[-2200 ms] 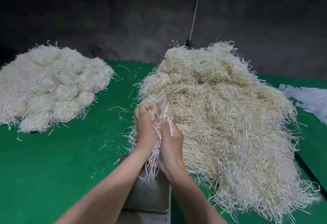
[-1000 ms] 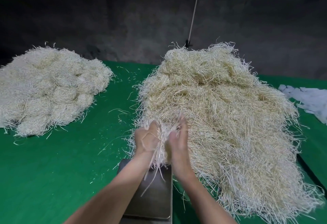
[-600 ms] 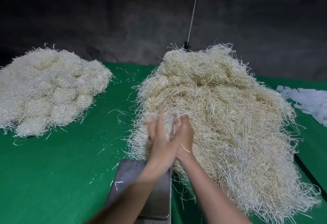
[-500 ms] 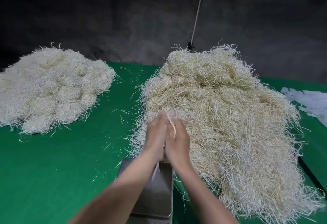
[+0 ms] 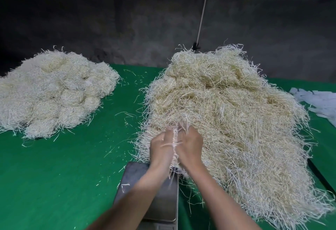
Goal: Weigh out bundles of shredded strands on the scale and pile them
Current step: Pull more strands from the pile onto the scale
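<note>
A big loose heap of pale shredded strands (image 5: 227, 113) covers the right half of the green table. My left hand (image 5: 161, 148) and my right hand (image 5: 190, 147) are pressed together at the heap's near left edge, gripping a small bundle of strands (image 5: 175, 139) between them. Strand ends stick out above the fingers and hang below the wrists. The grey metal scale pan (image 5: 161, 199) lies just below the hands, bare apart from a few stray strands. A pile of rounded bundles (image 5: 52, 91) sits at the far left.
The green table cloth (image 5: 63, 175) carries scattered loose strands between the two piles. White paper strips (image 5: 318, 100) lie at the right edge. A thin white cord (image 5: 202, 13) hangs in front of the dark wall behind the table.
Both hands stayed at the heap's near edge, opening and pressing together again around a tuft of strands. They now sit a little lower and closer over the scale pan.
</note>
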Demonstrator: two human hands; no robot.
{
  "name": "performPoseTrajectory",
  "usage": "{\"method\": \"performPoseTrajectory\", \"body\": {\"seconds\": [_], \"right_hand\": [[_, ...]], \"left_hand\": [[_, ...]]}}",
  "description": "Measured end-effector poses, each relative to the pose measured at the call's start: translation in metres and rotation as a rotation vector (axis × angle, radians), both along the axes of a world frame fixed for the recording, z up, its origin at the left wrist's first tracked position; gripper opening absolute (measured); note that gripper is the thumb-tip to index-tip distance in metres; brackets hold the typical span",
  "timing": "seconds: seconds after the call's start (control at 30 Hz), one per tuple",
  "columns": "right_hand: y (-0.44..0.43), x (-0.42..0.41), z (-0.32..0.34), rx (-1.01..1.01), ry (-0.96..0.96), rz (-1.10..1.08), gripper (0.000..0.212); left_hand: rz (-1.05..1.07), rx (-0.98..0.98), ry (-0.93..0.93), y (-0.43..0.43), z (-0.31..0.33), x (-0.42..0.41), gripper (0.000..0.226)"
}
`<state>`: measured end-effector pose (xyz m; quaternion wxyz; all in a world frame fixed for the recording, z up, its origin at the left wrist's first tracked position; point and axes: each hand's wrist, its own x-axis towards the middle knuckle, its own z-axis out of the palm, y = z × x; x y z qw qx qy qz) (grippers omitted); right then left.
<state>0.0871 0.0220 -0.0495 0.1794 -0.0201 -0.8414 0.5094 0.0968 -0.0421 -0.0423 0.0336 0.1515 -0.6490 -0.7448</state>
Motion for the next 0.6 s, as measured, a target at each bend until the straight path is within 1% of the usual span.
{"method": "performPoseTrajectory", "body": {"seconds": [0.03, 0.07, 0.1, 0.13, 0.17, 0.23, 0.27, 0.3, 0.33, 0.37, 0.4, 0.43, 0.47, 0.5, 0.53, 0.57, 0.6], "right_hand": [[-0.004, 0.004, 0.001, 0.013, -0.007, -0.021, 0.033], [-0.013, 0.012, -0.002, 0.069, 0.006, -0.031, 0.027], [-0.022, 0.019, -0.007, 0.104, 0.033, 0.005, 0.021], [-0.027, 0.023, -0.008, 0.114, 0.072, 0.049, 0.021], [-0.025, 0.021, -0.008, 0.086, 0.076, 0.077, 0.026], [-0.009, 0.007, 0.001, -0.053, 0.023, 0.101, 0.034], [-0.001, 0.002, 0.005, -0.065, 0.008, 0.089, 0.03], [0.004, 0.0, 0.007, -0.034, -0.003, 0.068, 0.023], [0.005, 0.0, 0.008, -0.031, -0.007, 0.047, 0.016], [0.004, 0.002, 0.009, -0.08, -0.002, 0.052, 0.009], [0.002, 0.006, 0.013, -0.167, 0.004, 0.086, 0.007], [0.001, 0.011, 0.017, -0.251, 0.026, 0.149, 0.016], [0.001, 0.014, 0.021, -0.296, 0.057, 0.223, 0.026], [0.0, 0.017, 0.023, -0.212, 0.112, 0.295, 0.031], [-0.002, 0.02, 0.024, -0.025, 0.166, 0.379, 0.035], [-0.006, 0.022, 0.021, 0.209, 0.232, 0.421, 0.037], [-0.008, 0.018, 0.016, 0.396, 0.3, 0.409, 0.037]], "left_hand": [[-0.019, 0.069, -0.006, -0.004, 0.003, -0.003, 0.023], [-0.026, 0.216, 0.0, -0.009, 0.009, -0.004, 0.022], [0.012, 0.357, 0.01, -0.013, 0.011, -0.01, 0.02], [0.048, 0.438, 0.0, -0.016, 0.01, -0.012, 0.015], [0.071, 0.391, -0.046, -0.015, 0.007, -0.01, 0.018], [0.064, 0.118, -0.131, -0.005, -0.003, -0.002, 0.037], [0.047, 0.028, -0.141, -0.002, -0.006, 0.0, 0.044], [0.011, -0.011, -0.135, -0.003, -0.005, 0.001, 0.054], [-0.011, -0.004, -0.098, -0.005, -0.001, -0.002, 0.062], [-0.036, -0.042, -0.052, -0.009, 0.001, -0.009, 0.064], [-0.011, -0.081, -0.007, -0.013, 0.005, -0.012, 0.06], [0.005, -0.144, 0.032, -0.016, 0.01, -0.015, 0.055], [0.022, -0.162, 0.061, -0.019, 0.01, -0.018, 0.047], [0.011, -0.157, 0.075, -0.021, 0.006, -0.019, 0.028], [-0.043, -0.124, 0.042, -0.022, 0.002, -0.017, 0.009], [-0.136, -0.096, -0.018, -0.022, 0.0, -0.015, 0.027], [-0.186, -0.03, -0.1, -0.02, -0.001, -0.014, 0.037]]}}
